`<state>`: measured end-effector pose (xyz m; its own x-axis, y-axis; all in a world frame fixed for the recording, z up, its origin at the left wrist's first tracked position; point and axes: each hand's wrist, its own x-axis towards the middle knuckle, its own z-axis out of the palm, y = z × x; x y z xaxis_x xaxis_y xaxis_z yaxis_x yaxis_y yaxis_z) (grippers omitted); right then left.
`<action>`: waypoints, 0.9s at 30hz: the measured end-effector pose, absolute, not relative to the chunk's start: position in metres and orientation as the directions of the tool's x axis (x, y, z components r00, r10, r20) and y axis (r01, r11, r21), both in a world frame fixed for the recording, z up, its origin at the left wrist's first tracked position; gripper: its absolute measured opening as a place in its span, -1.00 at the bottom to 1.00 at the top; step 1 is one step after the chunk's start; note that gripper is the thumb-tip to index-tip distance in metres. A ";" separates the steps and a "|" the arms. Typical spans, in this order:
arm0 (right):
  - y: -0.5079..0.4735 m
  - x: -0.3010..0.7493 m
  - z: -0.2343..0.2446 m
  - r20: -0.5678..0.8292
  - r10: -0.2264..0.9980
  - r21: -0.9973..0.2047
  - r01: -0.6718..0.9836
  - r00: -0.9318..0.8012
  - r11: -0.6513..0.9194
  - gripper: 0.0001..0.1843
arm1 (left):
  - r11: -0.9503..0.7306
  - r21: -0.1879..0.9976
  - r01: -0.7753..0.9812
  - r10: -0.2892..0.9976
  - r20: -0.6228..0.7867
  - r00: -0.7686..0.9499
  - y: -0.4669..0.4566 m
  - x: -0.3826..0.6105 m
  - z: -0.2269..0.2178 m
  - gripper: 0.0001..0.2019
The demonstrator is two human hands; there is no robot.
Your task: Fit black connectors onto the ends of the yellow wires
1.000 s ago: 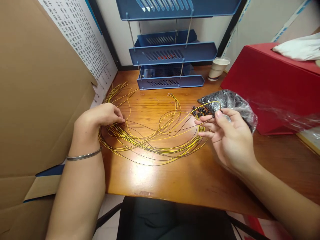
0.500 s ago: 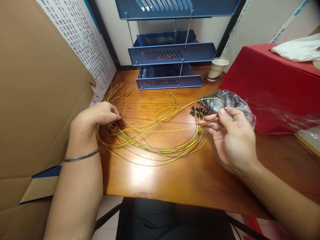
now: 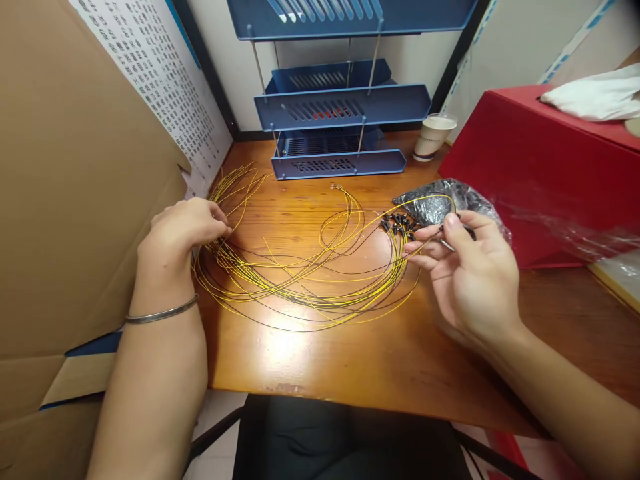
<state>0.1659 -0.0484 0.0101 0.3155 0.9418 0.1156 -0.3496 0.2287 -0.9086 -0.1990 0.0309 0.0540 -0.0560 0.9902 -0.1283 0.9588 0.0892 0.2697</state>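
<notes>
A loose coil of thin yellow and black wires (image 3: 320, 300) lies on the wooden table. Small black connectors (image 3: 400, 225) are gathered at its right end. My right hand (image 3: 473, 280) holds a yellow and black wire between thumb and fingers, with a small black piece at the fingertips. From there the yellow strand (image 3: 425, 198) arches up and runs left. My left hand (image 3: 187, 227) is over the left side of the coil, fingers bent together beside the wires. Whatever its fingertips hold, if anything, is hidden. Just behind the connectors rests a clear plastic bag of black parts (image 3: 435, 210).
A blue tiered tray rack (image 3: 340, 165) stands at the back, with a paper cup (image 3: 434, 138) to its right. A red tissue box (image 3: 545, 180) fills the right side. Brown cardboard (image 3: 90, 200) rises on the left. The table's front edge (image 3: 320, 399) is near my lap.
My left hand has shifted slightly left. A dark strand stretched straight between my hands now sags onto the coil, and a loose yellow end shows mid-table. My right hand keeps hold of its wire.
</notes>
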 end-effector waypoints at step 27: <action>-0.043 0.164 -0.001 0.156 0.935 -0.933 -0.264 0.318 0.245 -0.73 | -0.425 0.846 0.323 0.884 0.311 0.350 -0.019 0.033 0.021 -0.80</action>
